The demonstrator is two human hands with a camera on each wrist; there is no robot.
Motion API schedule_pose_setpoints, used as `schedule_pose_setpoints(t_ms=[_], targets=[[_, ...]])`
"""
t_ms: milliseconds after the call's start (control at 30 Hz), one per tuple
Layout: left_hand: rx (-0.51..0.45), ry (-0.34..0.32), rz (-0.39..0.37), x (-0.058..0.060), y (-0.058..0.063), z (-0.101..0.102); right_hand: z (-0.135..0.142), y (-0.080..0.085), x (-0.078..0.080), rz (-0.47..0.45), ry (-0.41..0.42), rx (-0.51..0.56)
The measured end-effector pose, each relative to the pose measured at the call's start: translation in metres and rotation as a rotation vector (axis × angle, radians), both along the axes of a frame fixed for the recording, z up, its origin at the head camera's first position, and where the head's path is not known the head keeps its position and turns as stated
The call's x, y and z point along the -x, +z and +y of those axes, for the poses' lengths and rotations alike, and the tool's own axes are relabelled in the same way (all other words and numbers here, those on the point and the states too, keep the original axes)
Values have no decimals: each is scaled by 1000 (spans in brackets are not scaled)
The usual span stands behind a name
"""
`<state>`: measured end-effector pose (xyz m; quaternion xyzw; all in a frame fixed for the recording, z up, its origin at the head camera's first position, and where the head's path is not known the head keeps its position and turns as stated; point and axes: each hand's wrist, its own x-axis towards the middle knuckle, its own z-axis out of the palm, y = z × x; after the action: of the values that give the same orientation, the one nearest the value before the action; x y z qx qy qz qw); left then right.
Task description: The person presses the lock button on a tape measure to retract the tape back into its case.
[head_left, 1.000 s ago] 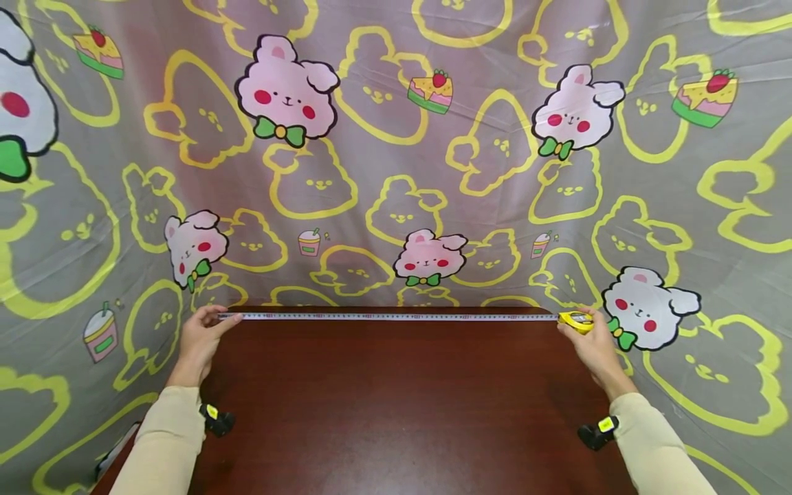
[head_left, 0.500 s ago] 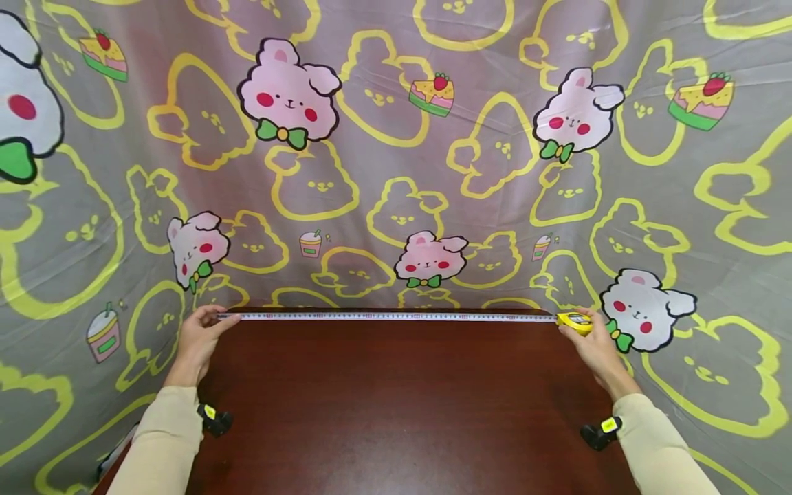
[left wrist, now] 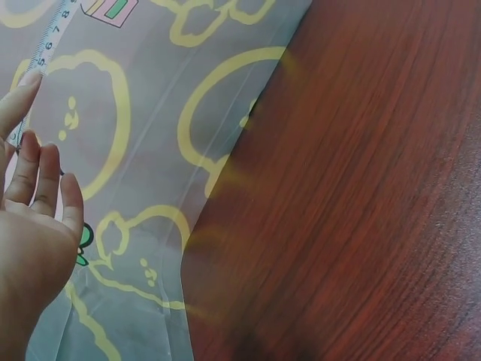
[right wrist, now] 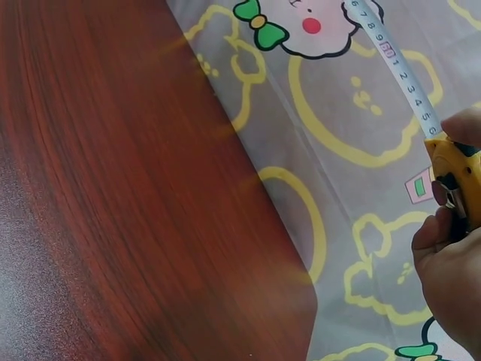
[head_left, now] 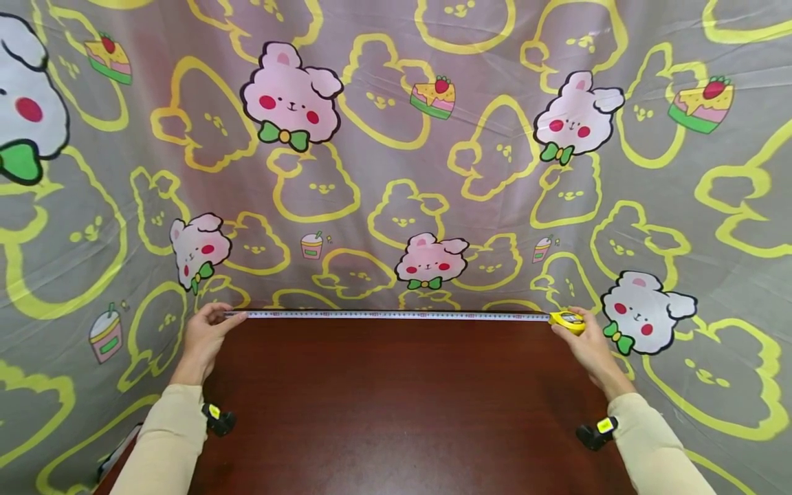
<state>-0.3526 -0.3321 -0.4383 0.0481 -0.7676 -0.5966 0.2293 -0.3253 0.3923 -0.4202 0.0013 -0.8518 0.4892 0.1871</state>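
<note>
A yellow tape measure (head_left: 567, 322) is held in my right hand (head_left: 589, 344), its white blade (head_left: 390, 316) drawn out straight to the left. The blade's free end is pinched between thumb and fingers of my left hand (head_left: 204, 340). In the left wrist view the blade (left wrist: 52, 37) runs up from the thumb of the left hand (left wrist: 37, 248), with black numbers along it. From the right wrist view, the blade (right wrist: 406, 83) leaves the mouth of the yellow case (right wrist: 455, 169), which the right hand (right wrist: 455, 278) grips from the side.
Below the blade lies a dark red-brown wooden table (head_left: 396, 399). A grey curtain (head_left: 371, 158) printed with rabbits and yellow outlines hangs behind it and at both sides. Small black cameras (head_left: 219, 419) are worn on both wrists.
The two hands have come slightly closer together, the right moving left and the left a little right. The drawn-out blade is a bit shorter. The head view has shifted slightly.
</note>
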Motion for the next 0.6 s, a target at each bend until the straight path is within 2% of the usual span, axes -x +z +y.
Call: schedule_pose_setpoints(t_ms=[133,600], targets=[[-3,-6,20,2,-1,2,-3,1,0,5,-18,-22],[-24,-20,56,3,1,10,-8,-5,5,41,33,28]])
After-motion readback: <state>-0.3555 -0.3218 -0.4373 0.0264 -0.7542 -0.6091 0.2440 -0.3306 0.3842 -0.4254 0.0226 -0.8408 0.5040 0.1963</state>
